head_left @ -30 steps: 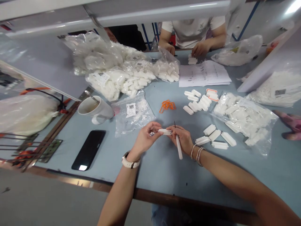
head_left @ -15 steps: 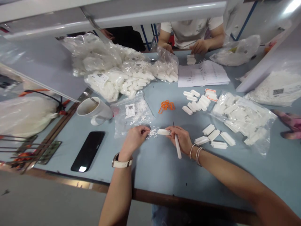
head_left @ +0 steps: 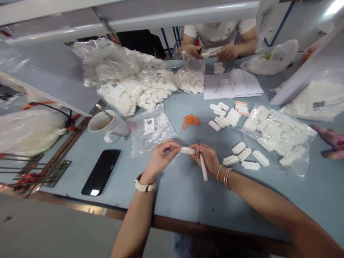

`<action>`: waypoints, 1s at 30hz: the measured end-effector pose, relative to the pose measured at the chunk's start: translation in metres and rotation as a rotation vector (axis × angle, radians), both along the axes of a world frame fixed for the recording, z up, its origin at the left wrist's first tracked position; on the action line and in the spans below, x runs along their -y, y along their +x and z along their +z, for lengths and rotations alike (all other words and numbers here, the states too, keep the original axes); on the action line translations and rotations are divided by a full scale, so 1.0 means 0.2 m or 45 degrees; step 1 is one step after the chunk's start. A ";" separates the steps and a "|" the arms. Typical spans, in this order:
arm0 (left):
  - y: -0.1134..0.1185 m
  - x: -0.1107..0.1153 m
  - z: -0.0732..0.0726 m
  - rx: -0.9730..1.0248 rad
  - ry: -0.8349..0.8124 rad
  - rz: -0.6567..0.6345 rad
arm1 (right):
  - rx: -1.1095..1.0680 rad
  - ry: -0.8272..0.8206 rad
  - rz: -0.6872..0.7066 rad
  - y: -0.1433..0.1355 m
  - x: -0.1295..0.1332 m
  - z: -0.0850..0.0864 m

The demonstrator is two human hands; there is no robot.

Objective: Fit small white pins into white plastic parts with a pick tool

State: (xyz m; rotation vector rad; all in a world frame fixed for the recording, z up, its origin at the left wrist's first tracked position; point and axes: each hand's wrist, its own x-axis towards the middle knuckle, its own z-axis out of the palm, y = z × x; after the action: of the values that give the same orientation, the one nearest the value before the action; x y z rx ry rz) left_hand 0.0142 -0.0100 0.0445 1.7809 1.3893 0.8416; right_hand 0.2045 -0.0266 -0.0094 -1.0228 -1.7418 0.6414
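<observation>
White plastic forms the small oblong block with a row of tiny openings [head_left: 187,151] between our two hands, over the light blue tabletop [head_left: 182,195]. Our right hand [head_left: 208,158] is closed, thumb and fingers pinching the block's right end, and the same hand keeps a slim tool with a white handle and a thin dark tip [head_left: 203,167] tucked slantwise among the fingers. Our left hand [head_left: 163,156] brings thumb and forefinger almost together at the block's left end; whether a tiny piece sits between them, we cannot tell. Just under those fingertips we see part of a scatter of tiny white pieces [head_left: 178,154]. Beyond our hands lies a small heap of orange rectangular plastic frames [head_left: 191,121], and to the right of our right hand lie five loose white oblong plastic blocks [head_left: 245,154]. On our left rest a clear plastic bag with a printed white label [head_left: 153,130], a white mug with a spoon in it [head_left: 118,123] and a black phone [head_left: 100,173]
</observation>
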 end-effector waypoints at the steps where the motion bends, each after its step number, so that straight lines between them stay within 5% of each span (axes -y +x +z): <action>1: 0.02 0.00 0.00 0.014 0.023 -0.019 | 0.004 -0.007 0.003 0.00 0.00 0.00; 17: 0.06 0.02 -0.05 -0.119 0.232 -0.057 | 0.014 0.011 0.006 0.00 0.00 0.01; 24: 0.07 0.02 -0.05 0.010 -0.109 -0.017 | -0.048 0.056 0.029 0.00 0.00 0.01; 30: 0.09 0.03 -0.02 0.129 -0.125 0.007 | -0.031 0.051 0.044 -0.01 0.01 0.02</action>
State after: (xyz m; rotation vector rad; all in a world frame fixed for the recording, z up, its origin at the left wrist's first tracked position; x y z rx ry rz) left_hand 0.0330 -0.0165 0.0398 1.6389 1.3470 0.8403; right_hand 0.2029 -0.0284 -0.0057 -0.9551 -1.7477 0.6355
